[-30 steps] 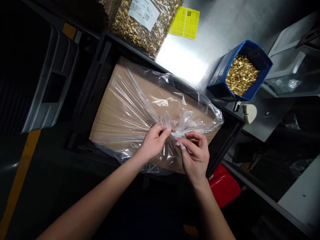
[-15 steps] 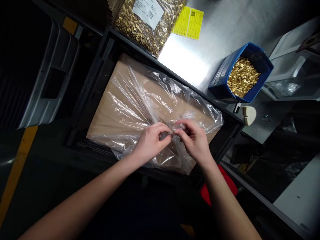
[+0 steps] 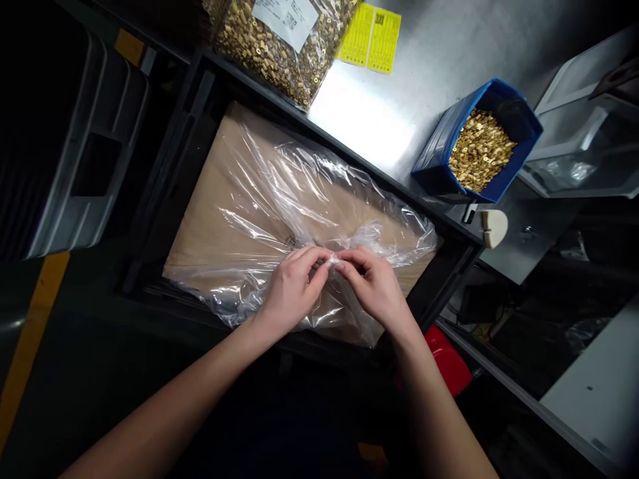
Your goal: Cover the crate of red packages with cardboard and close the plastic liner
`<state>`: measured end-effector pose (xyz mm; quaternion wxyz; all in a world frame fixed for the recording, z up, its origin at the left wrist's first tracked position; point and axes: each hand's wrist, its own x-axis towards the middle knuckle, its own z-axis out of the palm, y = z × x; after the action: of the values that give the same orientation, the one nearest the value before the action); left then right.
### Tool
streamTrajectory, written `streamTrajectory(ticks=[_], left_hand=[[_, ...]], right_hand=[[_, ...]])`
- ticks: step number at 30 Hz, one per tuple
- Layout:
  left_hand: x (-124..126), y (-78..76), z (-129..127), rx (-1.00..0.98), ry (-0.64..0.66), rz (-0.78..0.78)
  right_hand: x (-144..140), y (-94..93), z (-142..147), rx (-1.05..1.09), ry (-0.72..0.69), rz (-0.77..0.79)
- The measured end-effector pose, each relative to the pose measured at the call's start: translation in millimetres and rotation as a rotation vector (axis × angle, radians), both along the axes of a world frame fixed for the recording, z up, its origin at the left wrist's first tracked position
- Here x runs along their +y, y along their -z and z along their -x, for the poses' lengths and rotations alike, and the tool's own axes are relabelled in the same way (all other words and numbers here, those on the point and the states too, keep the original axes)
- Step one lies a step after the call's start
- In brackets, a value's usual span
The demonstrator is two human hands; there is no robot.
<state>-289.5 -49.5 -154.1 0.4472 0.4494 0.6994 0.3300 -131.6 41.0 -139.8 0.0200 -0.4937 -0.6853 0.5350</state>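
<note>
A clear plastic bag (image 3: 249, 233) lies loosely crumpled over brown cardboard (image 3: 210, 193) in a dark crate (image 3: 369, 169). My left hand (image 3: 294, 283) pinches a gathered bit of the bag between thumb and fingers. Right beside it, my right hand (image 3: 372, 283) pinches the same gathered plastic, and the fingertips of both hands meet. Whether the plastic is knotted there cannot be made out, since the fingers cover it.
On the metal table (image 3: 369, 100) sit a clear bag of small brass parts (image 3: 269, 60), yellow labels (image 3: 369, 36) and a blue bin (image 3: 434, 153) of brass parts. A grey crate (image 3: 100, 153) stands at left. Something red (image 3: 449, 359) is beside my right forearm.
Both hands have drawn closer together, and the right hand has shifted left and slightly down. Plastic bunched in the right hand now lies loose behind the fingers. The view has shifted slightly.
</note>
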Motion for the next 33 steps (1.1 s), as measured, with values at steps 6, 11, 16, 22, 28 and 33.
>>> streamTrajectory(ticks=[6, 11, 16, 22, 28, 33], left_hand=[[6, -4.6, 1, 0.075, 0.07, 0.078], [3, -0.9, -7, 0.191, 0.155, -0.097], [2, 13.2, -17, 0.295, 0.139, -0.176], [-3, 5.3, -15, 0.278, 0.138, -0.298], [5, -12.6, -16, 0.681, 0.333, -0.205], [4, -20.2, -1, 0.76, 0.512, -0.134]], right_hand=[[-16, -5.9, -1, 0.003, 0.0, -0.164], [-18, -4.3, 4, -0.057, 0.119, -0.048], [9, 4.5, -11, 0.15, 0.112, 0.527], [24, 12.6, -17, 0.212, 0.274, 0.765], [18, 5.0, -15, 0.189, 0.22, 0.694], [7, 2.9, -20, -0.062, 0.202, 0.063]])
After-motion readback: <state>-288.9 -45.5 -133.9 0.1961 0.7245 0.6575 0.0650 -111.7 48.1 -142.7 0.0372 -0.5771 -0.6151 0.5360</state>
